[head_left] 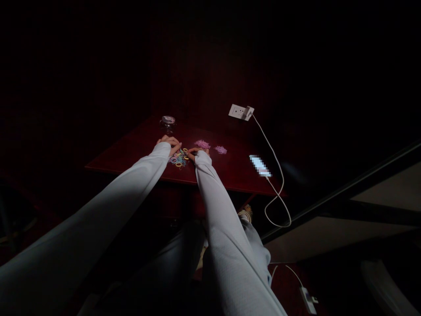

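Observation:
A mixed pile of small elastic hair ties (pixel 180 163), in yellow, blue and purple, lies near the front edge of the dark red table. My left hand (pixel 169 141) is at the pile's upper left, fingers bent and bunched at the hair ties. From the right side my right hand (pixel 196 152) reaches in, thumb and forefinger drawn together beside a yellow tie. Whatever is between the fingertips of either hand is too small and dim to make out. Just beyond my right hand sits a pink heap of thin bands (pixel 202 144), and a second pink heap (pixel 221 150) lies to its right.
A clear jar with a lid (pixel 168 122) stands behind my left hand. At the right, a lit phone (pixel 260 166) lies on the table (pixel 144 151), its white cable (pixel 274 151) looping up to a wall socket (pixel 237 111). A power strip (pixel 308 300) is down at lower right.

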A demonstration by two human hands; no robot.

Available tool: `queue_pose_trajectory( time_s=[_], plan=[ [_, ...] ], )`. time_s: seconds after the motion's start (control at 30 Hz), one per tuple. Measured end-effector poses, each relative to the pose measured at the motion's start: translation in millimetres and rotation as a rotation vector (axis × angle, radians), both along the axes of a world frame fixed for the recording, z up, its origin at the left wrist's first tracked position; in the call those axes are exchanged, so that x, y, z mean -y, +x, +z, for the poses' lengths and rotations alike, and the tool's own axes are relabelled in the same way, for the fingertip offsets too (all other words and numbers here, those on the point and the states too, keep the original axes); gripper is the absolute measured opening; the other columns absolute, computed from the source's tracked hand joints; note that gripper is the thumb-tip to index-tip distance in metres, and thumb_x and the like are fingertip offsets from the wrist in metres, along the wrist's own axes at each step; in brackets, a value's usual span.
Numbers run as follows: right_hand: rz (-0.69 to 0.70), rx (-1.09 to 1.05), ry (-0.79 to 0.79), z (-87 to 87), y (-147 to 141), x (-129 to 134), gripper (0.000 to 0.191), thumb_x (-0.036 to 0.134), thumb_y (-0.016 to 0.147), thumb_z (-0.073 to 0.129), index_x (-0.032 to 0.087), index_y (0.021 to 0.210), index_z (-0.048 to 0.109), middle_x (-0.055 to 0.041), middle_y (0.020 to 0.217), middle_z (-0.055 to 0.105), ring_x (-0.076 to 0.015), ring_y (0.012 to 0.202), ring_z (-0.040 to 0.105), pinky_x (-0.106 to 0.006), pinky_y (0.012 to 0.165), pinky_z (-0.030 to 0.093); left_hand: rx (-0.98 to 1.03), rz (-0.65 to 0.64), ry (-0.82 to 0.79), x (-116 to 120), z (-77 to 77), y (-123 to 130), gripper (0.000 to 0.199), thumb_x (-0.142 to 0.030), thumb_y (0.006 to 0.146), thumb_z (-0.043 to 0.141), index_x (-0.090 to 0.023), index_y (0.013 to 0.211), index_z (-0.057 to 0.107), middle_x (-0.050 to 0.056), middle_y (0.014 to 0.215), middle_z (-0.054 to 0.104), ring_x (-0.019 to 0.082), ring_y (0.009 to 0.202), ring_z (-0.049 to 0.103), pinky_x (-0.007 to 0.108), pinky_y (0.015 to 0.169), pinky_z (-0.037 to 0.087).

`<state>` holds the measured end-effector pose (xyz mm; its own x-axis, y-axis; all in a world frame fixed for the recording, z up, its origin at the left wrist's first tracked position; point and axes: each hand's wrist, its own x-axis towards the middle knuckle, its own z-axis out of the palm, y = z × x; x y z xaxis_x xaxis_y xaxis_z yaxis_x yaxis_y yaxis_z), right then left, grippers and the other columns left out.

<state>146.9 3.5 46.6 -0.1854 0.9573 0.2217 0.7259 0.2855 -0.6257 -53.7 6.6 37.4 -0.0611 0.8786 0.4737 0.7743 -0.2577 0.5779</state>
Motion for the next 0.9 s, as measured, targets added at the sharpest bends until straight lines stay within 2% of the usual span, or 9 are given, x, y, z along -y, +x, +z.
queue_pose_trajectory(
  time_s=[0.17, 0.33, 0.6, 0.9],
  plan=[
    [-0.034, -0.017, -0.009, -0.9, -4.3, -3.9, 0.024, 0.053, 0.092, 0.087, 0.030, 0.099, 0.087, -0.0053, 0.124, 0.079, -0.0342, 0.138, 0.056, -0.047, 0.123, 0.045, 0.048, -0.024, 0.061, -4.0, -3.0, -1.7, 0.035, -0.046, 0.097, 0.068, -0.028, 0.068, 0.076, 0.004, 0.100, 0.082, 0.032, 0.115, 0.064, 0.052, 0.109, 0.045],
    [0.003, -0.039, 0.011, -3.0, -6.2, -4.7, 0.015, 0.042, 0.089, 0.088, 0.030, 0.097, 0.085, -0.0043, 0.124, 0.078, -0.0359, 0.141, 0.051, -0.052, 0.127, 0.039, 0.061, -0.028, 0.087, -1.9, -2.0, -2.3, 0.036, -0.048, 0.097, 0.068, -0.027, 0.068, 0.075, 0.003, 0.100, 0.084, 0.032, 0.113, 0.063, 0.052, 0.108, 0.045],
    [0.026, -0.011, -0.003, 1.6, -8.3, 0.9, 0.009, 0.035, 0.094, 0.082, 0.027, 0.096, 0.084, -0.0038, 0.125, 0.077, -0.0300, 0.135, 0.053, -0.043, 0.122, 0.041, 0.043, -0.041, 0.064, -2.6, -1.3, -3.9, 0.037, -0.049, 0.098, 0.067, -0.027, 0.069, 0.076, 0.004, 0.104, 0.084, 0.032, 0.114, 0.063, 0.051, 0.107, 0.046],
    [0.008, -0.187, -0.007, -3.4, -4.7, -1.4, 0.012, 0.039, 0.094, 0.083, 0.027, 0.095, 0.084, -0.0047, 0.116, 0.074, -0.0305, 0.139, 0.056, -0.042, 0.123, 0.044, 0.018, -0.058, 0.049, -7.8, -3.6, -8.9, 0.032, -0.044, 0.098, 0.068, -0.027, 0.071, 0.073, 0.002, 0.108, 0.083, 0.031, 0.114, 0.063, 0.049, 0.108, 0.046]
  ],
)
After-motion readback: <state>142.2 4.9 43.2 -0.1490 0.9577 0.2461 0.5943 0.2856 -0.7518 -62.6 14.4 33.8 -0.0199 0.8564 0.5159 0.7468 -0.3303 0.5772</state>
